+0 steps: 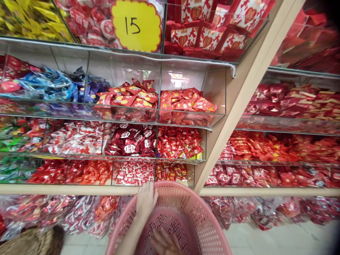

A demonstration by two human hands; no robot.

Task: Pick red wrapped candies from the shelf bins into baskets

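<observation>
A pink plastic basket [212, 219] with a perforated wall stands against the front edge of the shelves. My left hand [145, 201] reaches to its far left rim, fingers hooked over the rim and thumb on the inner side. Low inside the basket, my right hand [165, 242] has its fingers spread, slightly blurred, with nothing seen in it. Just beyond the rim are bins of small red-and-white wrapped candies [135, 173] and red wrapped candies [171, 171].
Clear-fronted shelves hold wrapped sweets, including dark red packets [131, 140] and orange-red packets [186, 101]. A yellow sign [136, 25] reads 15. A slanted wooden divider [239, 102] splits the shelves. Bagged sweets [82, 214] lie below, and a brown crumpled thing [29, 242] at lower left.
</observation>
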